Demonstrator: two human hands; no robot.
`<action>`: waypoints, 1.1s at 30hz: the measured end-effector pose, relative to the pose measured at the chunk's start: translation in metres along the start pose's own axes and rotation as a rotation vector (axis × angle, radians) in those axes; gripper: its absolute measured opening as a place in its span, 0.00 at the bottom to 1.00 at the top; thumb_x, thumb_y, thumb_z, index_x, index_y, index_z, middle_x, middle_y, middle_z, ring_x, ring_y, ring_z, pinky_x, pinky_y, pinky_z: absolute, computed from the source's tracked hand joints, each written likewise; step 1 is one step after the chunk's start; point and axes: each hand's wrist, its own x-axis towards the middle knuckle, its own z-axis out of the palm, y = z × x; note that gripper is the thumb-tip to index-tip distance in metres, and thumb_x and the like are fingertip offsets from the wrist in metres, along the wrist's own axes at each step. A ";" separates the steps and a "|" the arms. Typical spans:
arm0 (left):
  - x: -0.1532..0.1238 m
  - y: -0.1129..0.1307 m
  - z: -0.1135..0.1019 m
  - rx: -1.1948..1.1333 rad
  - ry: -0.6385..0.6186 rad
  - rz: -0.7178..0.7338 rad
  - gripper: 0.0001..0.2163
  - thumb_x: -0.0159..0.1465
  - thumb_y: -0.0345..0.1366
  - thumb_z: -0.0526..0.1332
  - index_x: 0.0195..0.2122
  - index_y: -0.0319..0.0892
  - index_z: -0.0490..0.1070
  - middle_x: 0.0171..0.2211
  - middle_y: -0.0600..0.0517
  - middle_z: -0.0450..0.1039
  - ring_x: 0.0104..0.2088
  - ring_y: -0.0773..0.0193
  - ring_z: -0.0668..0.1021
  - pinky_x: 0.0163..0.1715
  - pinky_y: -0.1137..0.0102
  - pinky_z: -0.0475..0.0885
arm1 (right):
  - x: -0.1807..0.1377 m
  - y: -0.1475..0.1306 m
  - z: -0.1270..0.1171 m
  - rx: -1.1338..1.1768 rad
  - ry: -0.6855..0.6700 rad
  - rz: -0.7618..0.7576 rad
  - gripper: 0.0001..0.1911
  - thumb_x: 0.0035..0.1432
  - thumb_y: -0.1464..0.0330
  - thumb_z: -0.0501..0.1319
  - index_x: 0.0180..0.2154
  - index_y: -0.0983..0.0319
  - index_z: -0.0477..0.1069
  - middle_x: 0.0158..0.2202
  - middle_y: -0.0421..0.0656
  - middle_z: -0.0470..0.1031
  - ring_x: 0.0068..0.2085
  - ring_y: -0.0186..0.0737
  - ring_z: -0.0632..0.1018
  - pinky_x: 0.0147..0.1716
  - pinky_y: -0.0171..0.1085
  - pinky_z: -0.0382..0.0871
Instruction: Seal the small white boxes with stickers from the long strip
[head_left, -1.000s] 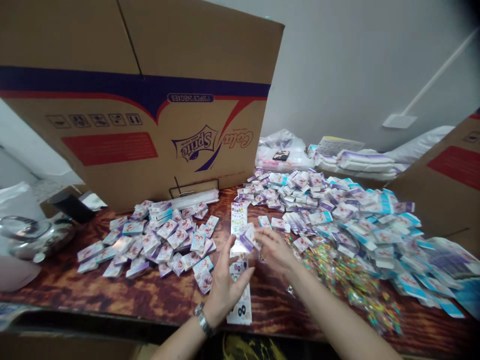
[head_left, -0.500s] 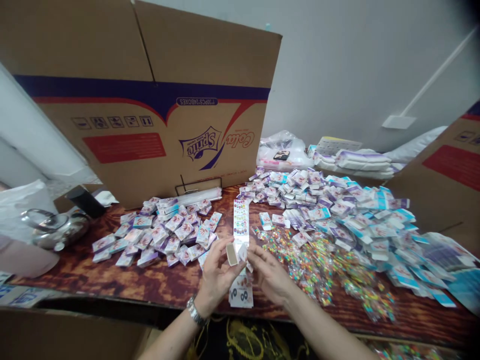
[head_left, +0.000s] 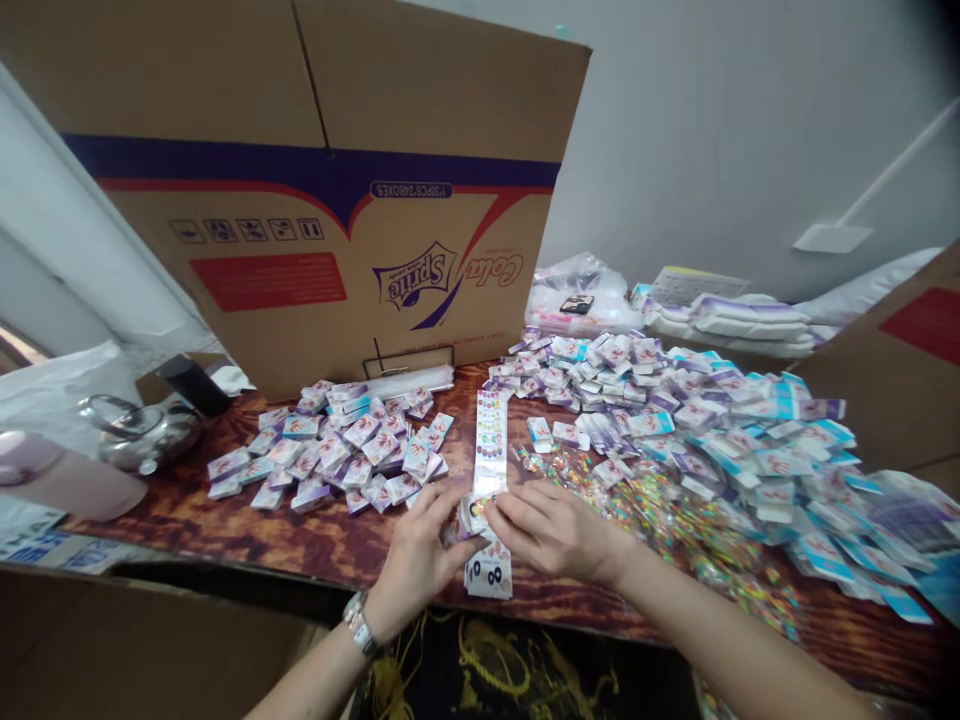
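Note:
My left hand (head_left: 420,552) is closed around a small white and purple carton (head_left: 453,524), most of it hidden by the fingers. My right hand (head_left: 559,530) pinches at the carton's end, where a small piece with yellow on it shows between the fingertips; its kind is too small to tell. Under both hands lies a long printed paper strip (head_left: 491,440) with rows of coloured pictures. Closest to my right hand are clear packets of colourful candy (head_left: 645,510). Beyond my left hand sits a pile of small cartons (head_left: 360,450).
A large cardboard box (head_left: 300,330) stands at the back left. Many flat and folded cartons (head_left: 750,430) are heaped on the right, with another cardboard box (head_left: 900,370) behind. A metal kettle (head_left: 150,435) and a pink bottle (head_left: 75,480) stand at the left edge.
The carton in my left hand has tilted, so its brown end no longer shows. My right hand has come in against it with a yellow piece at the fingertips. The view has shifted slightly.

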 end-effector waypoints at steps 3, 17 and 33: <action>0.001 0.003 -0.002 0.038 -0.038 0.004 0.20 0.55 0.34 0.65 0.49 0.45 0.64 0.41 0.50 0.66 0.42 0.60 0.72 0.42 0.66 0.69 | -0.001 0.003 0.001 0.011 -0.009 -0.066 0.10 0.60 0.74 0.54 0.43 0.66 0.70 0.37 0.47 0.74 0.35 0.37 0.74 0.34 0.37 0.72; -0.002 0.006 0.016 0.220 0.052 0.097 0.22 0.58 0.29 0.59 0.54 0.44 0.59 0.45 0.44 0.64 0.47 0.55 0.70 0.44 0.61 0.70 | 0.015 -0.027 0.010 0.883 0.134 0.868 0.09 0.60 0.72 0.54 0.43 0.60 0.68 0.39 0.44 0.70 0.40 0.37 0.73 0.40 0.37 0.70; -0.004 0.000 0.034 0.282 0.141 0.141 0.24 0.57 0.25 0.53 0.56 0.37 0.58 0.45 0.41 0.66 0.47 0.55 0.72 0.44 0.62 0.72 | 0.015 -0.058 0.026 0.896 0.221 1.164 0.06 0.61 0.69 0.53 0.39 0.60 0.67 0.35 0.43 0.71 0.36 0.38 0.73 0.36 0.36 0.69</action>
